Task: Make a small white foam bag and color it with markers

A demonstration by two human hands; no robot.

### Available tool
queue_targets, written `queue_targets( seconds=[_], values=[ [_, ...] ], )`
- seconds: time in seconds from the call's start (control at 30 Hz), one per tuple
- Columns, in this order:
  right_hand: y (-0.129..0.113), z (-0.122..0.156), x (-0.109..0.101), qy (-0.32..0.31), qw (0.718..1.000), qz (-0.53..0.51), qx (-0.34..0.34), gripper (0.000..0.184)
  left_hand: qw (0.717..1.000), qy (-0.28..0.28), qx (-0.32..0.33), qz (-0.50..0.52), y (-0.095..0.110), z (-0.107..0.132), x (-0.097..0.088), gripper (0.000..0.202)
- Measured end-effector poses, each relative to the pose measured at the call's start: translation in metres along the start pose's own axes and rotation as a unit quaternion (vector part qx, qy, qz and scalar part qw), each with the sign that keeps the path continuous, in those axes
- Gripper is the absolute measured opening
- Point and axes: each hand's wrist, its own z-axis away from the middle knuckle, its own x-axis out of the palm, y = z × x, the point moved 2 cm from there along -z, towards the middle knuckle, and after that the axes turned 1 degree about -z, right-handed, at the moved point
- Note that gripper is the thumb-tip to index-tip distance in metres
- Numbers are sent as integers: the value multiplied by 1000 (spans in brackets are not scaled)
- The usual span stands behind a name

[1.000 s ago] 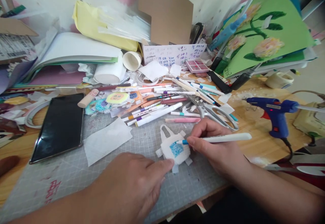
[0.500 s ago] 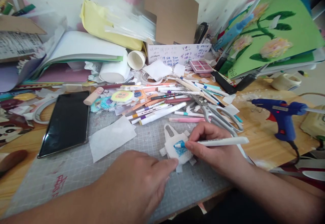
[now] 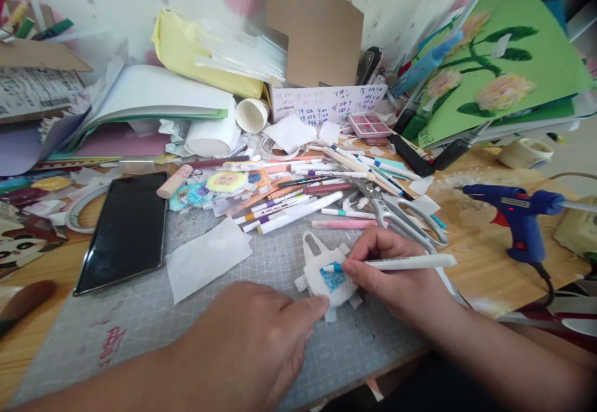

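Within right hand point(image 3: 396, 276), marker point(image 3: 415, 262) partly hidden

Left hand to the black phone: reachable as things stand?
Probably yes: only gray mat and flat white paper seem to separate left hand from phone, whose screen is uncovered. One finger touches the white bag-shaped piece, though.

Bare cutting mat point(image 3: 354, 345) leaves room nearside of the right fingers point(image 3: 373, 242), while scissors point(image 3: 379, 204) and piled markers point(image 3: 303, 211) block their far side.
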Motion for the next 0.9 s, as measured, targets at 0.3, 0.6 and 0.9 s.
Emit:
queue_targets(
  seconds=[0.3, 0.6, 0.9],
  values=[
    [-4, -1, -1, 7, 1000, -15, 7, 19, 999, -25, -8, -19, 1, -4, -1, 32],
    [-2, -2, 0, 21, 999, -21, 23, 21, 1000, -11, 8, -13, 0, -4, 0, 28],
    [0, -2, -2, 9, 996, -74, 38, 21, 999, -20, 3, -30, 0, 0, 0, 31]
  ],
)
